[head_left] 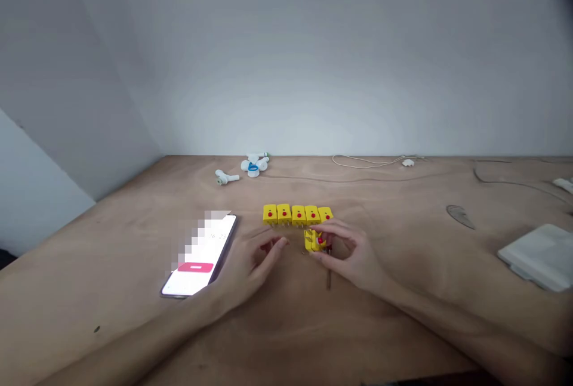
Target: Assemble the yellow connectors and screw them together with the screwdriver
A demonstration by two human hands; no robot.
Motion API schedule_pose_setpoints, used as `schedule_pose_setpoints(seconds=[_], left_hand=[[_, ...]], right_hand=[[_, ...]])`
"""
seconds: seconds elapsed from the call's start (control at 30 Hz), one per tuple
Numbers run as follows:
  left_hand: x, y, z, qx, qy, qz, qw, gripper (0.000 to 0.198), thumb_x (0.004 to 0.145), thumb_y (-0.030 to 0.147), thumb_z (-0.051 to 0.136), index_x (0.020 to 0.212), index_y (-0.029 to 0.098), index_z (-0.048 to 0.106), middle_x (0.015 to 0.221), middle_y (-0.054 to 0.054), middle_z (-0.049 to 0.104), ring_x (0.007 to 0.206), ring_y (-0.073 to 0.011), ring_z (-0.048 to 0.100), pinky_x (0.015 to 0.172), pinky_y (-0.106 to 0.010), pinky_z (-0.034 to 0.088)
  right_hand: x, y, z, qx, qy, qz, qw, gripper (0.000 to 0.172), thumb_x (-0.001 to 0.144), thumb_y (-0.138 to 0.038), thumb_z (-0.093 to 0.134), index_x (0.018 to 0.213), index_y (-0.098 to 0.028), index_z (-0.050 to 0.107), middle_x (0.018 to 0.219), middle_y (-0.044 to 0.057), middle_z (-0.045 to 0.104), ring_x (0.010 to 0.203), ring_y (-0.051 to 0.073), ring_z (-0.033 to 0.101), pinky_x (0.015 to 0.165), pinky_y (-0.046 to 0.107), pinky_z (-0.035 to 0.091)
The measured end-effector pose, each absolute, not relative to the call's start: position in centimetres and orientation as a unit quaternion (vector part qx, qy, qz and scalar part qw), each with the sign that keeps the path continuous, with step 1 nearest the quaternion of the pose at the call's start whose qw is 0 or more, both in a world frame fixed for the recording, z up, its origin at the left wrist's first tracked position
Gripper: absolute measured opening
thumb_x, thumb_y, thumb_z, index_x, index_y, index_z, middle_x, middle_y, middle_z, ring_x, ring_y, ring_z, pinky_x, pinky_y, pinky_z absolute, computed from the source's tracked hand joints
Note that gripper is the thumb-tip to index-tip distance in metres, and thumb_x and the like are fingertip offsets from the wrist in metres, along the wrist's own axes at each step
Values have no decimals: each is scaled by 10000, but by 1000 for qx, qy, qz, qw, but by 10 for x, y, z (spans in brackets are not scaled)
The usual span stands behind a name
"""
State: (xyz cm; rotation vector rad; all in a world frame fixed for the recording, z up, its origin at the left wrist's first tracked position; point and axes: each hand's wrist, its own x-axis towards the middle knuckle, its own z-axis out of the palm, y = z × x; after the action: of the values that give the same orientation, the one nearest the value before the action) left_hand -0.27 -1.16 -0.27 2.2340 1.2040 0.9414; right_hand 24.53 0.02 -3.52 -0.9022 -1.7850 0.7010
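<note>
My right hand (pixel 351 255) has its thumb and fingers around a yellow plug (pixel 310 241) with a red part on it, low over the table. The fingers cover some of it. Left of it, apart from the plug, is my left hand (pixel 257 258), its fingers curled and thumb tip close to them. Anything in that pinch is too small to make out. Behind both hands stands a row of several yellow plugs (pixel 284 213), each with a red dot and metal pins toward me. Below the right hand lies a thin brown rod (pixel 329 278), partly hidden.
A lit phone (pixel 192 278) lies by my left forearm. White pipe-like fittings (pixel 253 166), one with a blue ring, sit near the wall. A pale cord (pixel 358 165) runs along the back. On the right are a white case (pixel 544 255) and a dark leaf-shaped piece (pixel 459 216).
</note>
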Motion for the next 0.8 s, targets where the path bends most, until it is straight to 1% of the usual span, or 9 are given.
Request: schedule_pose_setpoints(seconds=[0.17, 0.23, 0.33, 0.4, 0.47, 0.53, 0.63, 0.73, 0.8], left_hand=[[-1, -12, -1, 816, 430, 326, 210, 301, 1037, 336, 470, 893, 191, 692, 873, -53, 707, 836, -216, 658, 771, -318, 512], [0, -12, 0, 818, 427, 319, 218, 312, 1039, 332, 462, 882, 188, 690, 854, -57, 696, 806, -210, 650, 740, -307, 507], [0, -12, 1, 821, 418, 314, 230, 305, 1038, 324, 458, 889, 183, 684, 849, -61, 685, 803, -208, 644, 750, -303, 509], [0, -12, 0, 823, 414, 311, 234, 293, 1034, 318, 459, 905, 180, 682, 851, -59, 682, 795, -204, 640, 731, -293, 504], [1, -12, -1, 824, 416, 307, 234, 288, 1031, 314, 461, 899, 179, 679, 846, -53, 681, 765, -193, 631, 685, -277, 485], [1, -12, -2, 825, 417, 305, 229, 297, 1030, 312, 461, 870, 179, 673, 832, -45, 678, 742, -185, 622, 656, -268, 467], [1, -12, -4, 826, 415, 306, 227, 303, 1029, 313, 460, 864, 182, 677, 823, -40, 679, 736, -184, 620, 665, -271, 471], [0, -12, -5, 829, 412, 297, 235, 296, 1034, 322, 455, 929, 189, 698, 885, -51, 701, 791, -194, 643, 734, -291, 510], [-1, -13, -5, 834, 407, 284, 240, 269, 1031, 350, 478, 1031, 204, 704, 918, -52, 710, 826, -204, 658, 774, -308, 528]], right_hand=[[243, 5, -38, -375, -650, 421, 509, 366, 767, -359, 852, 1059, -219, 682, 929, 44, 713, 848, 209, 685, 741, 335, 579], [242, 6, -38, -364, -629, 449, 521, 388, 740, -366, 872, 1020, -224, 646, 911, 29, 696, 807, 187, 675, 714, 313, 580], [241, 6, -39, -359, -616, 464, 526, 410, 713, -359, 899, 982, -234, 617, 869, 3, 663, 737, 155, 650, 661, 278, 578], [241, 6, -40, -355, -606, 477, 528, 475, 682, -359, 922, 1029, -242, 619, 902, 5, 668, 768, 160, 666, 674, 276, 590], [241, 5, -42, -352, -596, 499, 521, 518, 650, -348, 940, 1058, -241, 639, 984, 26, 696, 851, 181, 694, 725, 286, 603], [242, 6, -43, -355, -593, 517, 505, 472, 635, -317, 947, 1010, -226, 675, 1026, 40, 720, 892, 193, 708, 758, 290, 606], [243, 6, -45, -363, -600, 521, 487, 404, 649, -271, 937, 972, -213, 703, 1033, 41, 736, 880, 190, 720, 780, 296, 608], [243, 5, -48, -374, -612, 506, 479, 358, 714, -272, 893, 1012, -221, 703, 1072, 42, 732, 861, 184, 726, 779, 307, 609], [243, 2, -48, -376, -634, 485, 471, 314, 758, -267, 856, 1028, -224, 701, 1048, 40, 733, 817, 173, 717, 740, 300, 604]])
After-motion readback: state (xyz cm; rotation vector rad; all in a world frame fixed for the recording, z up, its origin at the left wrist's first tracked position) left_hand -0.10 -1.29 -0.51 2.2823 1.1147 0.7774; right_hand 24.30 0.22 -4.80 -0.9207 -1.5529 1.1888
